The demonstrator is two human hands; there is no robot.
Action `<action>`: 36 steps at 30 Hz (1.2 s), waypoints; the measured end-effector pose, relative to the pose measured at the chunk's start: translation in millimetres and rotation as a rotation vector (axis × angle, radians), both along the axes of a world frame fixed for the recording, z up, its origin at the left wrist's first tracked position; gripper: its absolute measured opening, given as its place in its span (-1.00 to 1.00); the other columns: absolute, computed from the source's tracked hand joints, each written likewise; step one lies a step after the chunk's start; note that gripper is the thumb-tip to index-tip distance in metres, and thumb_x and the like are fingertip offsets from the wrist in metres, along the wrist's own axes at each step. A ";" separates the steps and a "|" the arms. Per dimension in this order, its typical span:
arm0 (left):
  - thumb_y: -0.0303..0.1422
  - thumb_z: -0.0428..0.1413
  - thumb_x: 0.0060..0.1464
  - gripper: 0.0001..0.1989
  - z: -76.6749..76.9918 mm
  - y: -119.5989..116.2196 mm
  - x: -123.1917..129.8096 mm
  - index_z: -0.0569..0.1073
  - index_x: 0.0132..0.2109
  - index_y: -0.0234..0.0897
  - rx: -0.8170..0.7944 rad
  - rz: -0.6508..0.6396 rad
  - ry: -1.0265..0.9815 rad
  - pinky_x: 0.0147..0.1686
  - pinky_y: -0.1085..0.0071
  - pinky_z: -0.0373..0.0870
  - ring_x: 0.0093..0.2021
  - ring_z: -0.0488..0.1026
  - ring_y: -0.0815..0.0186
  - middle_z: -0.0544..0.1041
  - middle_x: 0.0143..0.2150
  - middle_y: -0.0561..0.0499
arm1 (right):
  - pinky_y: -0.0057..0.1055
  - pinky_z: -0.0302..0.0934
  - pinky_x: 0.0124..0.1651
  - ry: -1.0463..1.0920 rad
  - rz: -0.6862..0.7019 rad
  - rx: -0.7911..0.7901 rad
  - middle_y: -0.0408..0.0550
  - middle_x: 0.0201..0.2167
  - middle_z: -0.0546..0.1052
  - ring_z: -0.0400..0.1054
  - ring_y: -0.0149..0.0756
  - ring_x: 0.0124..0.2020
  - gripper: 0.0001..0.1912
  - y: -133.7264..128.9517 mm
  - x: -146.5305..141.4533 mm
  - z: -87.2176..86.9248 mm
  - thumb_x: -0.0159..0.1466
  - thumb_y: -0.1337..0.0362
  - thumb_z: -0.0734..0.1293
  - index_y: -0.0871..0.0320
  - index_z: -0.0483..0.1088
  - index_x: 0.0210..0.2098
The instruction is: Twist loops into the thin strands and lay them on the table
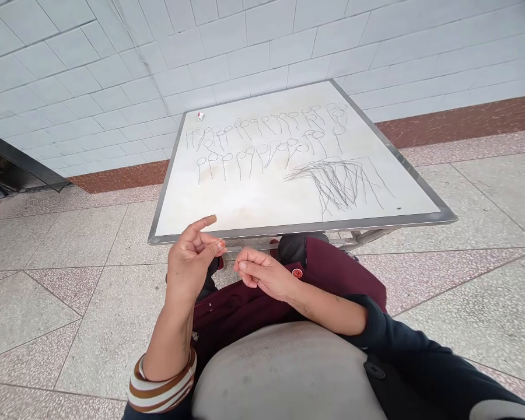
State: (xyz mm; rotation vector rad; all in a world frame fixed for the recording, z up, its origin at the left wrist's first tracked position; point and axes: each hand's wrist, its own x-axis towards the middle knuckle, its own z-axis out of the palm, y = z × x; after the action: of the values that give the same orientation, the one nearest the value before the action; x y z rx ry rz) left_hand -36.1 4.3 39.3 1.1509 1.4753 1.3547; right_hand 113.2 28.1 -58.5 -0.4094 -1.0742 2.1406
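Observation:
My left hand (195, 256) is raised just in front of the table's near edge. Its thumb is pressed against a fingertip, while another finger with a tan covering on its tip stretches out above. Close by on the right, my right hand (262, 273) has its fingers curled in and the thumb pressed on them. Anything thin held between the two hands is too fine to make out. Beyond them on the white tabletop lie rows of thin dark strands with looped ends (240, 156). A tangled bundle of loose dark strands (339, 178) spreads over the right front part.
The table (245, 232) has a grey metal rim and stands near a white tiled wall (227, 58). A small red-and-white object (200, 116) sits at its back left corner. A dark speck (399, 208) lies near the front right. Dark red cloth (345, 268) covers my lap.

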 end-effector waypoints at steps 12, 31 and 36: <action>-0.29 0.31 -0.06 -0.55 -48.7 -1.4 -45.4 0.50 0.02 -0.25 -0.127 0.047 -0.234 -0.35 0.52 0.37 -0.31 0.50 0.40 0.62 -0.23 -0.06 | -0.62 -0.20 -0.58 0.270 0.196 -0.410 -0.30 -0.62 0.03 -0.14 -0.53 -0.58 -0.78 7.4 2.8 8.2 0.21 0.22 0.43 0.21 0.36 -0.40; -0.41 0.35 -0.14 -0.80 -57.9 -5.2 19.4 0.55 -0.31 -0.30 0.003 0.150 -0.605 -0.35 0.49 0.38 -0.41 0.46 0.45 0.57 -0.35 0.04 | -0.56 -0.17 -0.54 0.016 0.050 -0.109 -0.26 -0.60 0.28 0.05 -0.54 -0.57 -0.76 3.2 -3.6 -2.5 0.18 0.15 0.44 0.19 0.39 -0.35; -0.42 0.37 -0.18 -0.79 -57.5 -4.3 21.8 0.55 -0.32 -0.32 0.022 0.187 -0.643 -0.40 0.51 0.37 -0.43 0.44 0.46 0.55 -0.39 0.04 | -0.56 -0.13 -0.54 0.025 0.033 -0.039 -0.25 -0.58 0.32 0.08 -0.53 -0.57 -0.76 2.5 -4.7 -3.6 0.20 0.15 0.42 0.18 0.36 -0.37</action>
State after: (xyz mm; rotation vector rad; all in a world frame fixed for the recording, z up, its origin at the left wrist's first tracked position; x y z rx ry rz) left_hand -14.3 0.0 -18.2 0.5103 1.1073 1.6698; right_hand 108.5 30.6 -62.1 -0.3840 -1.0335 2.1928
